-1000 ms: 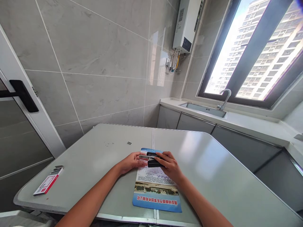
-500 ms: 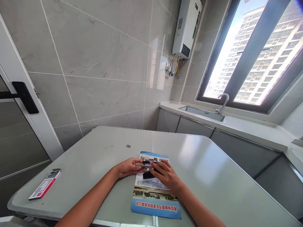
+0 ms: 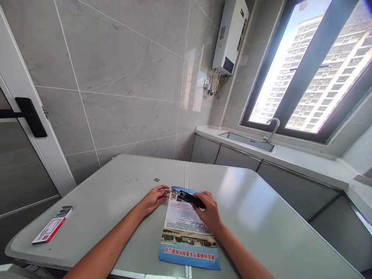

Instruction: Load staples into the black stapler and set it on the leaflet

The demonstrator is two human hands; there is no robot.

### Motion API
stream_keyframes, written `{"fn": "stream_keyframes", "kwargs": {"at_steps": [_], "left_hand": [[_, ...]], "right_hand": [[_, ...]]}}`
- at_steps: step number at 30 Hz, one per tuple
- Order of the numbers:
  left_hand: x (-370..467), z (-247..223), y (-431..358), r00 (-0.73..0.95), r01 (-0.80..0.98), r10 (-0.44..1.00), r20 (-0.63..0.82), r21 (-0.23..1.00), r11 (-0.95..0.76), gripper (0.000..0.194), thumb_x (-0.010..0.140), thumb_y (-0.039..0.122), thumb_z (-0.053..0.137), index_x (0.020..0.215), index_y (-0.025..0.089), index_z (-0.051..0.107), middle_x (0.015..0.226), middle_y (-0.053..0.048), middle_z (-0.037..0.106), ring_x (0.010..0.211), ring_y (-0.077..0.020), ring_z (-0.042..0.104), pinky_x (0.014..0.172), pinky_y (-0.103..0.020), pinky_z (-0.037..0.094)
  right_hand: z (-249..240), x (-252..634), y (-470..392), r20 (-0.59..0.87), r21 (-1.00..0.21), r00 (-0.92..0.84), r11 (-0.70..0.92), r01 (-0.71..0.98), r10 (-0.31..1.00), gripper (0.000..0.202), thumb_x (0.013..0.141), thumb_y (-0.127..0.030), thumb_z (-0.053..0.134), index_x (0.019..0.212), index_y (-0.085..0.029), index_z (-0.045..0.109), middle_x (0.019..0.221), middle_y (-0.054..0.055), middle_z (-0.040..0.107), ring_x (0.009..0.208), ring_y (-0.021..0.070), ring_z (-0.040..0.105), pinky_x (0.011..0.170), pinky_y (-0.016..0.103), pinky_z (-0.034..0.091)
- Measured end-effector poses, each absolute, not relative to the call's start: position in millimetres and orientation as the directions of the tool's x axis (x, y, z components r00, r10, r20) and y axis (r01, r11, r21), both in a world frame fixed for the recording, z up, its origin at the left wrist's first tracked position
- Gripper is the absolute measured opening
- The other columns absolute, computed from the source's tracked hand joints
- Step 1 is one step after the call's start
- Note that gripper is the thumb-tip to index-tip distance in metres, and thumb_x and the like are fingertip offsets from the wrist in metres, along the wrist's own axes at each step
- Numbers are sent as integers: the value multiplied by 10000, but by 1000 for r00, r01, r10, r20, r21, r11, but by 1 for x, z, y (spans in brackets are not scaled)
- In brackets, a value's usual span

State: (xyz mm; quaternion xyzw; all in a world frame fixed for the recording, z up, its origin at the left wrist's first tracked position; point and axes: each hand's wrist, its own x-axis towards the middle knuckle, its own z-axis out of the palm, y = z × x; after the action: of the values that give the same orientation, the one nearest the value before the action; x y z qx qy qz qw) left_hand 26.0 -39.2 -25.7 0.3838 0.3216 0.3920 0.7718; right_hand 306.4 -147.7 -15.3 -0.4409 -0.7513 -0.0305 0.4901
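My right hand (image 3: pixel 207 209) is closed around the rear of a black stapler (image 3: pixel 190 198), whose metal front end points left above the top of a printed leaflet (image 3: pixel 187 228). Just left of the stapler's tip, my left hand (image 3: pixel 157 198) has its thumb and fingers pinched on a small, thin grey item near the leaflet's upper left edge; its exact shape is hard to make out. The blue and white leaflet lies flat on the table, over the table's centre seam.
Behind my left hand lies a short strip of staples (image 3: pixel 157 179), with tiny bits (image 3: pixel 131 180) farther left. A red and white package (image 3: pixel 52 225) rests near the left edge of the pale table (image 3: pixel 101 209). Beyond are a sink (image 3: pixel 247 142) and counter.
My hands have moved apart, left hand outward to the left. The stapler, earlier between both hands, now points left in my right hand, and more of the leaflet's print shows.
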Motion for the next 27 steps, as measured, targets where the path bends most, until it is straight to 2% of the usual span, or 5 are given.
{"fn": "stream_keyframes", "kwargs": {"at_steps": [9,14,18,23,27], "left_hand": [[30,-7,-55,576,-402,811,-103,828,391,245,924,60,706,1165,72,749,1258,-171,716,1120,-193,724,1055,-274,570],[31,-2,-61,610,-357,791,-40,878,319,447,884,266,826,1300,145,711,1216,-135,728,830,-107,717,825,-223,605],[32,-3,-61,646,-288,763,41,938,194,570,839,440,851,1297,137,699,1018,-90,745,478,-14,475,469,-177,443],[37,-1,-69,708,-194,700,89,978,72,612,875,520,791,1337,143,658,798,-25,711,373,7,317,399,-175,292],[37,6,-79,795,-142,600,94,989,33,623,861,512,809,1336,142,651,620,53,571,396,-17,352,416,-166,253]], "right_hand": [[-27,309,-146,482,-567,-283,542,620,829,380,815,-434,792,1118,-218,715,1005,74,750,934,268,682,862,405,512],[-22,306,-148,369,-568,-346,504,651,863,331,772,-317,825,1071,-223,721,991,54,741,941,261,665,887,406,494],[-13,303,-150,357,-539,-406,541,646,841,335,823,-320,805,1126,-229,692,1047,57,731,994,254,650,895,394,509],[10,290,-164,533,-300,-487,693,655,692,456,1000,-331,636,1437,-254,534,1414,121,626,1268,273,563,1085,470,457],[15,274,-176,545,22,-678,800,599,493,389,1039,-316,568,1426,-270,563,1511,104,574,1296,259,557,1137,480,418]]}}
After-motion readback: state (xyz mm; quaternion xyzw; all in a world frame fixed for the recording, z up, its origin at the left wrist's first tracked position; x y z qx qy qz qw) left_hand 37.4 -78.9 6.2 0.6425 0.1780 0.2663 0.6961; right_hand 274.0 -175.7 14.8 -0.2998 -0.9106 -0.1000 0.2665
